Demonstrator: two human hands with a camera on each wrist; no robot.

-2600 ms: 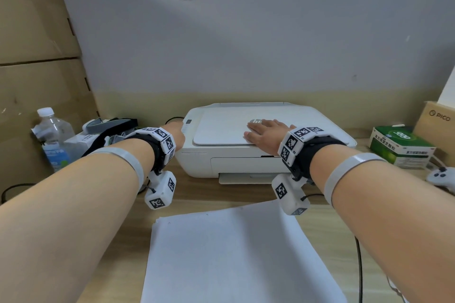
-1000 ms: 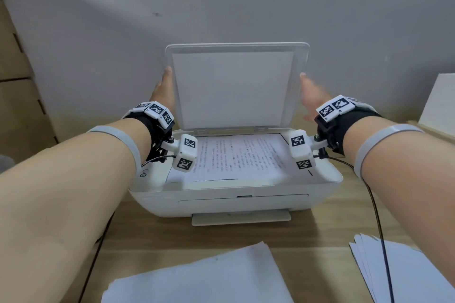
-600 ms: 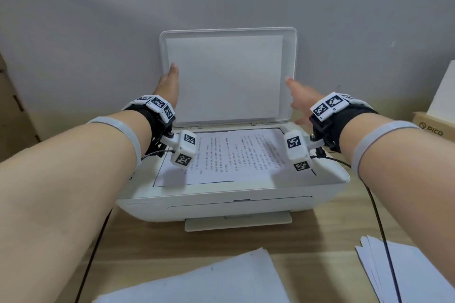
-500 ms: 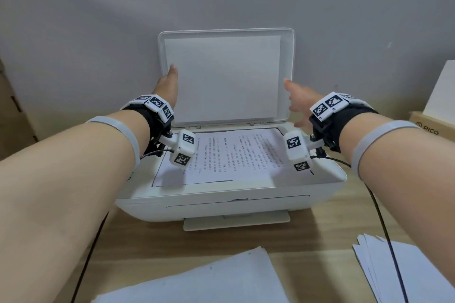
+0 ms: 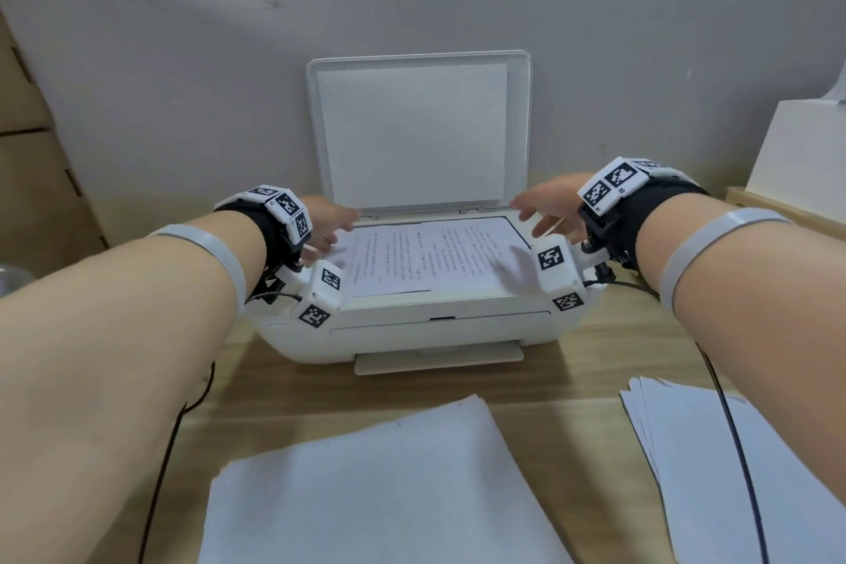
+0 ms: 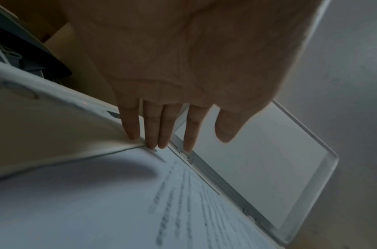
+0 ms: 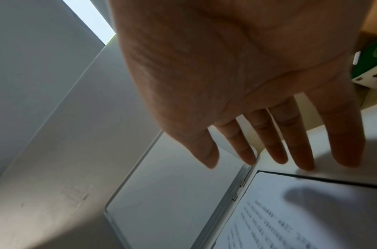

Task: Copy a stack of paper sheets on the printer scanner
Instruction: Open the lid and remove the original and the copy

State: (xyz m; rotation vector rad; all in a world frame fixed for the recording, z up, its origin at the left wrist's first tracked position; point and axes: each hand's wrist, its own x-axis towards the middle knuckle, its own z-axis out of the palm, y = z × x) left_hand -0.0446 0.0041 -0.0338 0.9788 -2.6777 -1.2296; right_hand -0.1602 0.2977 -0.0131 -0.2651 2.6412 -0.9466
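Note:
A white printer (image 5: 412,325) stands on the wooden desk with its scanner lid (image 5: 416,128) raised upright against the wall. A printed sheet (image 5: 425,256) lies text up on the scanner glass. My left hand (image 5: 332,222) is open over the sheet's far left corner. In the left wrist view its straight fingertips (image 6: 153,139) touch the printer top at that corner, by the hinge. My right hand (image 5: 542,208) is open over the far right corner, its spread fingers (image 7: 300,151) just above the printer top beside the sheet (image 7: 311,219). Neither hand holds anything.
A stack of white sheets (image 5: 375,485) lies on the desk in front of the printer, and a second stack (image 5: 714,449) lies at the right under a black cable. Cardboard boxes (image 5: 27,179) stand left, a white box (image 5: 796,160) right, a green box (image 7: 373,67) beside the printer.
Both hands have let go of the raised lid's side edges and come down to the far corners of the sheet on the glass. The lid stays up.

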